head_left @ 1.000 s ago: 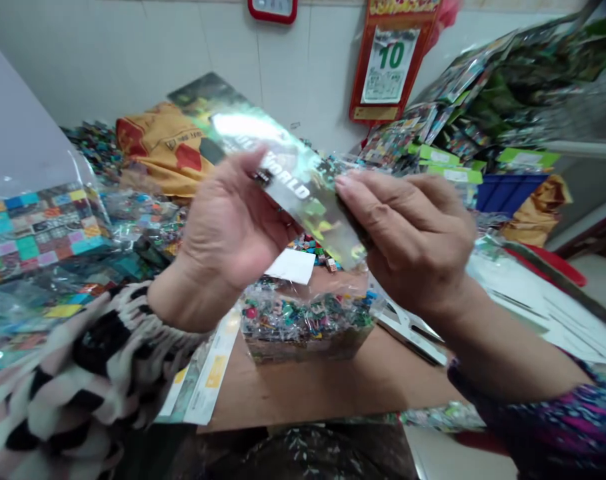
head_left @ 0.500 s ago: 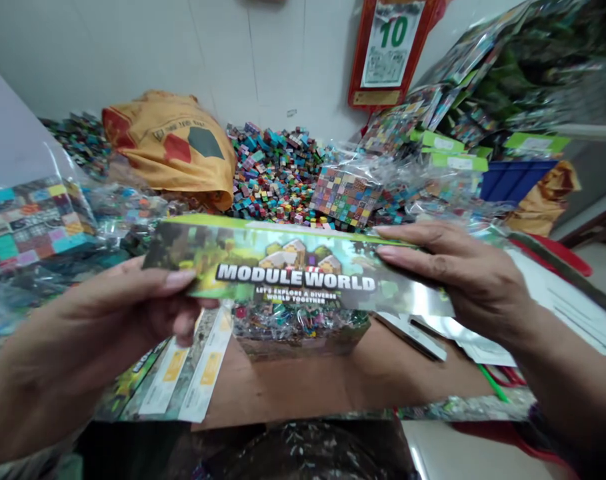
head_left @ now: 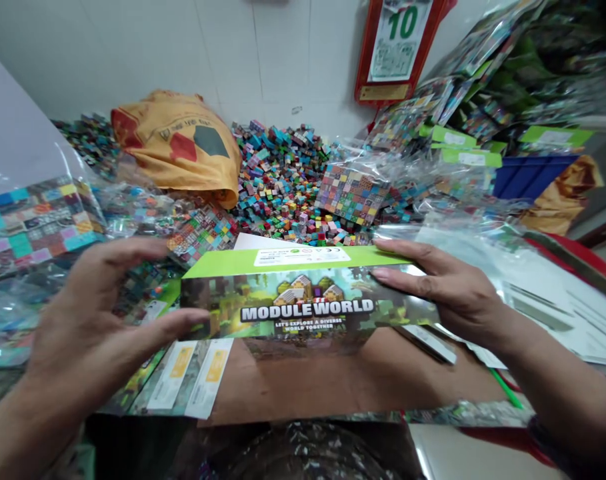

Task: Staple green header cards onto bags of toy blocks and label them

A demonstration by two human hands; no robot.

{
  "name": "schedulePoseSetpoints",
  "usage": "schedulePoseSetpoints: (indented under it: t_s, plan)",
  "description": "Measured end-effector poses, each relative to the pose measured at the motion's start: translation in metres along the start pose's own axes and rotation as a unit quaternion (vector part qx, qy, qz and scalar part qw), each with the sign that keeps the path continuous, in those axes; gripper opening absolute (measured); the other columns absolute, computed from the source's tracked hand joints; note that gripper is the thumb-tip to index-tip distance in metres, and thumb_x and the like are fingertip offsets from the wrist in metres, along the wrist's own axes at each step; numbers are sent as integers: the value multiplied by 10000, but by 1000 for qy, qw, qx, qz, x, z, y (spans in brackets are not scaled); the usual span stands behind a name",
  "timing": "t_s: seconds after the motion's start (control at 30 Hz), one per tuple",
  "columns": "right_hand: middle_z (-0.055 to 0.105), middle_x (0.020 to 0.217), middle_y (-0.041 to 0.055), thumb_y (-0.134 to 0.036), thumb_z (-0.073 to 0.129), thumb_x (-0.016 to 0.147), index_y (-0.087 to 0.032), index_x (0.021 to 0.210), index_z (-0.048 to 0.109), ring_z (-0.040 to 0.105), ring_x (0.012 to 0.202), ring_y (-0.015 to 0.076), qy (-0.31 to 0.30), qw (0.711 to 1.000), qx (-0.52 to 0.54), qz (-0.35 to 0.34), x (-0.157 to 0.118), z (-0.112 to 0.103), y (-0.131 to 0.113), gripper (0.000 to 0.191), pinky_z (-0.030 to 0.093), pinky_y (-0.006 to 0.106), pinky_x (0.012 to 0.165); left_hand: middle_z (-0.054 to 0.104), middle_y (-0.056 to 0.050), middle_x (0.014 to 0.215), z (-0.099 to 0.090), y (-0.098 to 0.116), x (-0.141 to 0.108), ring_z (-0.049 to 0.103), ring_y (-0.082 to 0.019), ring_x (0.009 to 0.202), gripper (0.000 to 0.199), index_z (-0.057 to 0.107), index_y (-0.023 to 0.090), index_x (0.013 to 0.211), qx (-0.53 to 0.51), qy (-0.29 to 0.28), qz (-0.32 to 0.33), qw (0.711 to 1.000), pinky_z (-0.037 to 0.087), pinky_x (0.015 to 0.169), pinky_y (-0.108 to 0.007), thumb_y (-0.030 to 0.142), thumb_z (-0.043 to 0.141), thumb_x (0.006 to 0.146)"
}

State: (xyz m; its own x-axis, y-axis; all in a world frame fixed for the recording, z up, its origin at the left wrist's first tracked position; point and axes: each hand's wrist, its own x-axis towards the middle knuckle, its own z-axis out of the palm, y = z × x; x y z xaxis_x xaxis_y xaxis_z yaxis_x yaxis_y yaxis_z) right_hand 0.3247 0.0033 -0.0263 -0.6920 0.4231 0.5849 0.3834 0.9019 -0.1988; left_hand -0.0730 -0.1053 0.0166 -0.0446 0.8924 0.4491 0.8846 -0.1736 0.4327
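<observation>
A folded cardboard header card printed "MODULE WORLD" is held up in front of me, its lime-green flap with a white label tilted toward the back. My right hand pinches the card's right end, fingers along the top and front. At the other end my left hand is open, thumb and fingers spread apart. Its thumb tip overlaps the card's left edge; whether it touches, I cannot tell. Below lies a brown cardboard sheet, partly covered by the card. Two white label strips lie left of it.
Behind is a heap of small coloured cubes with a yellow sack on it. Bagged cube sets lie around. At right are a blue bin, white papers and a green stick. A calendar hangs on the wall.
My left hand has let go of the card's left end and spread its fingers. The card has dropped slightly and tipped, showing more green flap and hiding the clear bag beneath.
</observation>
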Motion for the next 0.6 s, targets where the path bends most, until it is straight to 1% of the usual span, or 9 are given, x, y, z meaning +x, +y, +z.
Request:
schedulePoseSetpoints:
  t_s: [0.03,0.1,0.13,0.17,0.23,0.37,0.43,0.53,0.6]
  plan:
    - [426,1573,16,-93,574,918,-496,1465,417,523,1360,285,-12,1000,5,-3,0,1,1,698,524,510,1064,517,-54,1473,0,8,8,425,-343,1386,701,458,341,1380,49,17,66,996,348,1117,-479,554,741,774]
    - [380,1599,15,-66,526,927,-480,1491,380,451,1419,277,-45,999,18,-11,-1,3,3,715,495,512,1093,582,-93,1434,4,24,24,464,-373,1367,710,520,292,1373,121,-86,176,973,238,1174,-552,614,718,772]
    - [355,1612,17,-54,499,931,-465,1502,368,407,1449,273,-62,998,26,-12,-2,2,3,716,473,517,1112,632,-100,1377,7,30,31,523,-366,1315,642,561,270,1347,142,-140,195,960,211,1178,-575,598,687,810]
    - [338,1620,16,-49,473,937,-454,1509,361,365,1473,267,-74,997,33,-10,-3,1,2,709,450,523,1131,673,-108,1314,11,34,37,581,-349,1249,585,584,245,1334,154,-187,203,949,229,1165,-580,565,657,850]
    - [347,1618,7,-70,442,956,-441,1503,382,339,1486,247,-91,995,46,3,-4,-6,0,664,426,521,1151,709,-120,1233,17,38,45,641,-323,1138,531,602,213,1329,155,-229,203,939,337,1094,-557,518,613,894]
    - [465,1552,5,-231,422,1008,-382,1461,471,402,1452,246,-122,991,49,31,4,-28,-10,480,399,534,1169,722,-123,1207,26,34,52,653,-340,1092,578,646,224,1292,133,-232,204,942,462,929,-478,588,624,844]
    - [551,1479,45,-329,437,1013,-321,1435,512,441,1425,283,-94,994,-7,53,16,-31,-19,428,377,584,1165,731,-114,1198,28,35,52,652,-352,1096,605,659,230,1273,136,-237,201,941,459,925,-480,623,639,812]
    - [663,1323,134,-467,491,986,-194,1352,591,573,1288,342,-54,990,-118,49,39,-22,-35,467,420,609,1098,741,-100,1163,29,41,52,657,-347,1067,613,655,234,1269,140,-244,197,939,454,910,-478,623,660,795]
    - [704,1228,161,-500,526,966,-155,1303,621,659,1144,338,-91,985,-145,29,52,-13,-43,492,503,548,990,746,-94,1114,30,46,51,663,-332,1030,567,665,234,1239,135,-249,188,941,465,869,-449,589,671,798]
